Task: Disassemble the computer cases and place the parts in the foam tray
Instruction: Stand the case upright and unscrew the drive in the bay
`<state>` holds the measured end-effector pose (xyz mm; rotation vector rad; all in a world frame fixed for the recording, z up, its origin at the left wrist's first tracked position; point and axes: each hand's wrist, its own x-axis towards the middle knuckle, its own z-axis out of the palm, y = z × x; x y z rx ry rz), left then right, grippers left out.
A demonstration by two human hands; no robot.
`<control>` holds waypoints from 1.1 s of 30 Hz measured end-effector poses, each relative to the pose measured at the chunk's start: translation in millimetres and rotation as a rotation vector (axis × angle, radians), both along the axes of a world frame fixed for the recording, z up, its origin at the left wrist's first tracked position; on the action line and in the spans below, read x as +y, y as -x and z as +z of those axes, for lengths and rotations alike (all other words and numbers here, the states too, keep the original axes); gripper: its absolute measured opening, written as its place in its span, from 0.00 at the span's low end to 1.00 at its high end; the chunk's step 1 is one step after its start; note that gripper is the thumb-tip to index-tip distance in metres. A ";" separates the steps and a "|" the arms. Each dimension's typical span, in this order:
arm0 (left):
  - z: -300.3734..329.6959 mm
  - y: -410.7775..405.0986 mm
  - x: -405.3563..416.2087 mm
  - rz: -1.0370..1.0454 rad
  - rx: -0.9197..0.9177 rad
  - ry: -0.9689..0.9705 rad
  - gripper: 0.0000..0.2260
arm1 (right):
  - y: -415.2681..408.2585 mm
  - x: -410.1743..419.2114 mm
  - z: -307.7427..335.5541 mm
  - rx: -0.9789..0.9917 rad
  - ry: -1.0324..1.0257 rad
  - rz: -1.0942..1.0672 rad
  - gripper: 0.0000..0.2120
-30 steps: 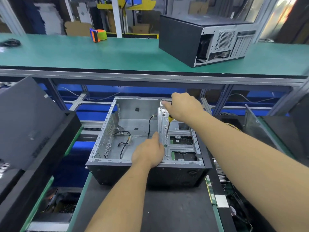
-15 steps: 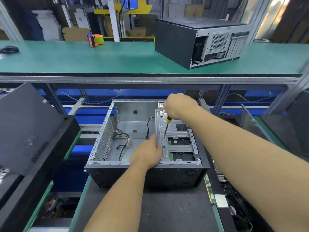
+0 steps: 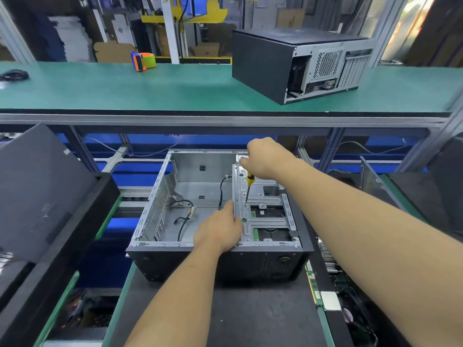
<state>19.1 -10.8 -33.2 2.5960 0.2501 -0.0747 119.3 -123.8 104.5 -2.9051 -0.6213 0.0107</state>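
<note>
**Screwdriver on the drive cage of an open case**

A long green counter [image 3: 125, 88] runs across the top of the view. On its right part sits a closed black case [image 3: 298, 63], its metal rear panel facing right and toward the camera. Left of it on the same counter stands an orange and green tape dispenser [image 3: 143, 60], and at the far left edge lies a dark coil of cable [image 3: 13, 75].

Below the counter, in the middle, an open case [image 3: 218, 216] rests on a dark mat [image 3: 225, 319] with its open side up. Its left part is a bare metal bay holding loose black wires [image 3: 184, 216]; its right part is covered by a silver drive cage [image 3: 263, 209]. A black side panel [image 3: 37, 186] leans at the left, well apart from the open case. A green circuit board [image 3: 315, 289] lies just beside the mat at the right.

The left hand [image 3: 218, 231] rests on the near left edge of the cage, fingers curled over that edge, thumb pointing up along it. The right hand [image 3: 265, 156] is clenched around a yellow-handled screwdriver [image 3: 248, 189], held nearly upright, with the tip touching a screw hole on the cage's left rail, just beyond the left thumb.
</note>
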 end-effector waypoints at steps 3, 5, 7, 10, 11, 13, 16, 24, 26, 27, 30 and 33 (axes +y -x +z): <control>-0.5 -0.1 -0.8 -0.002 0.000 -0.009 0.13 | -1.6 -2.9 -2.9 0.007 -0.013 -0.080 0.20; -0.8 -0.2 -0.3 -0.003 0.002 -0.009 0.14 | -2.7 -3.8 -1.8 0.015 0.038 -0.028 0.18; -0.9 -0.6 0.3 0.000 0.003 -0.009 0.15 | -1.7 -5.3 0.5 0.016 0.077 0.071 0.15; -1.2 -0.6 0.3 0.000 -0.002 -0.010 0.15 | 0.4 -7.7 4.5 0.037 0.091 0.185 0.09; -1.3 -0.5 0.1 -0.001 -0.001 -0.009 0.14 | 0.7 -7.6 5.0 0.043 0.086 0.194 0.07; -1.3 -0.4 0.1 0.001 0.003 -0.012 0.14 | 1.1 -6.5 3.7 0.046 0.056 0.158 0.06; -1.8 -1.0 0.4 0.010 0.006 -0.019 0.14 | 1.4 -4.7 -2.2 0.028 0.037 0.030 0.13; -2.3 -1.2 0.8 0.005 0.008 -0.016 0.16 | 2.1 -4.1 2.5 0.050 0.106 0.148 0.08; -1.8 -0.6 0.6 0.004 0.007 -0.015 0.15 | 4.4 -2.2 4.9 0.075 0.111 0.198 0.04; -1.6 -0.4 0.5 0.005 0.006 -0.015 0.14 | 5.4 -1.6 6.1 0.089 0.105 0.209 0.03; -1.6 -0.3 0.5 0.009 0.008 -0.021 0.13 | 7.8 -0.8 7.3 0.130 0.078 0.202 0.05; -1.4 -0.6 0.6 0.005 0.011 -0.021 0.13 | 7.3 0.2 4.4 0.129 0.076 0.107 0.06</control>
